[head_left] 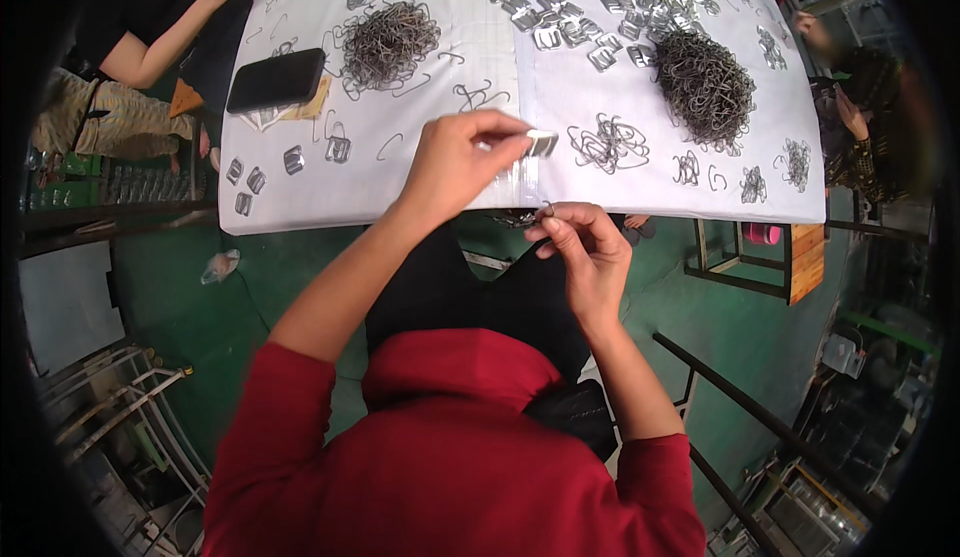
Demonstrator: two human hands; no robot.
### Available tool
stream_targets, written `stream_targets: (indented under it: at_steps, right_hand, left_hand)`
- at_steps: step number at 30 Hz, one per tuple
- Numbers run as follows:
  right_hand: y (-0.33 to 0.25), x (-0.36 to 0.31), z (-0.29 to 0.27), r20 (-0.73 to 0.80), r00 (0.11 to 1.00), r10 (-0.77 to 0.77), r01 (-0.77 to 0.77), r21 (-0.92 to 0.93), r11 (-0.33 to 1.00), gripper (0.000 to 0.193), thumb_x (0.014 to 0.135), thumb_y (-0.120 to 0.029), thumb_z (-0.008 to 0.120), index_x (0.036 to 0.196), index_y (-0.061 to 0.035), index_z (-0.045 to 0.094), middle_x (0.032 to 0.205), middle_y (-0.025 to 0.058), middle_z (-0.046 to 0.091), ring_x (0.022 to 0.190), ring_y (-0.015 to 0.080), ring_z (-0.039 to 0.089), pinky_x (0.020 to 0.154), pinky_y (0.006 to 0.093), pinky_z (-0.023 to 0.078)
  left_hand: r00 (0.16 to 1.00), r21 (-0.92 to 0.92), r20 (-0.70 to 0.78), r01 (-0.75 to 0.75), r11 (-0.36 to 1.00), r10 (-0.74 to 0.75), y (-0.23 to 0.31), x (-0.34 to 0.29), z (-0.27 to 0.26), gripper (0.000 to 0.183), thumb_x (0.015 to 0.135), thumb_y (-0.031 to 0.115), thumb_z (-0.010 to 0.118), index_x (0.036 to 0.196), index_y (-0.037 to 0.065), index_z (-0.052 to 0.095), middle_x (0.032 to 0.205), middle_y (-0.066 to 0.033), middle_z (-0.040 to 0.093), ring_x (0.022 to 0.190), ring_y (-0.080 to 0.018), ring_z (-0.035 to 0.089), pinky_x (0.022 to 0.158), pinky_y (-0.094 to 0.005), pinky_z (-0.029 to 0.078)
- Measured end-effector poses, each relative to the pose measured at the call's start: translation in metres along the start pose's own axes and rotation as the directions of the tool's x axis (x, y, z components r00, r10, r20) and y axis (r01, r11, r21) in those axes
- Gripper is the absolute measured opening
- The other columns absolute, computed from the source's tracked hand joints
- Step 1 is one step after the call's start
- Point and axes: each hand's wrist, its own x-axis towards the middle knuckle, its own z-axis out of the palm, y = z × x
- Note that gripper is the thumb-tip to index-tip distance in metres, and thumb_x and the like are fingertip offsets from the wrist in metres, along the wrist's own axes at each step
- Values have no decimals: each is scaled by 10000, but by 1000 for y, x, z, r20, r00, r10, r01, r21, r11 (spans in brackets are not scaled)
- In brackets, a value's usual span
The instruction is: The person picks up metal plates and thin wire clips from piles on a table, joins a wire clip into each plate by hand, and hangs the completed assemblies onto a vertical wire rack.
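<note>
My left hand (pixel 462 162) pinches a small shiny metal buckle (pixel 541 143) between thumb and fingertips, raised over the white-covered table (pixel 440 197). Closer to me, at the table's front edge, my right hand (pixel 588 247) is closed on a thin bent wire hook (pixel 547 209), mostly hidden by the fingers. The buckle and the hook are apart. Beyond my right hand lies a loose cluster of wire hooks (pixel 608 144). A dense heap of hooks (pixel 703 90) sits farther right, and another heap of hooks (pixel 390 44) lies at the far left.
Many metal buckles (pixel 570 7) spread across the table's far side. On the left, a black phone (pixel 276 81) rests on papers, with several buckles (pixel 293 160) nearby. A person's arm (pixel 185 32) reaches in at far left; another person's hand (pixel 851 115) shows at right. A wooden stool (pixel 806 262) stands right.
</note>
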Motion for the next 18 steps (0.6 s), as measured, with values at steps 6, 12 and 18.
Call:
stream_targets:
  at_steps: [6, 12, 18]
  right_hand:
    - [4, 0, 8, -23, 1000, 1, 2, 104, 995, 105, 851, 2, 586, 924, -8, 511, 833, 93, 630, 729, 139, 635, 594, 221, 493]
    - [16, 0, 10, -4, 1000, -22, 22, 60, 998, 128, 845, 14, 591, 873, -19, 471, 863, 101, 623, 737, 138, 634, 589, 218, 488]
    - [21, -3, 3, -19, 995, -98, 95, -128, 987, 125, 877, -60, 563, 959, -16, 481, 765, 60, 610, 653, 95, 582, 557, 195, 440]
  left_hand:
    - [999, -271, -5, 49, 961, -52, 15, -44, 0, 139, 819, 17, 617, 935, -55, 644, 873, -80, 659, 771, -101, 609, 690, -231, 500]
    - [999, -250, -22, 22, 968, -29, 15, -56, 1, 136, 822, 9, 612, 944, -40, 649, 898, -81, 646, 784, -107, 618, 679, -219, 506]
    - [999, -295, -33, 28, 955, -39, 11, -66, 1, 127, 814, -14, 610, 932, -35, 653, 865, -77, 634, 761, -99, 615, 661, -211, 501]
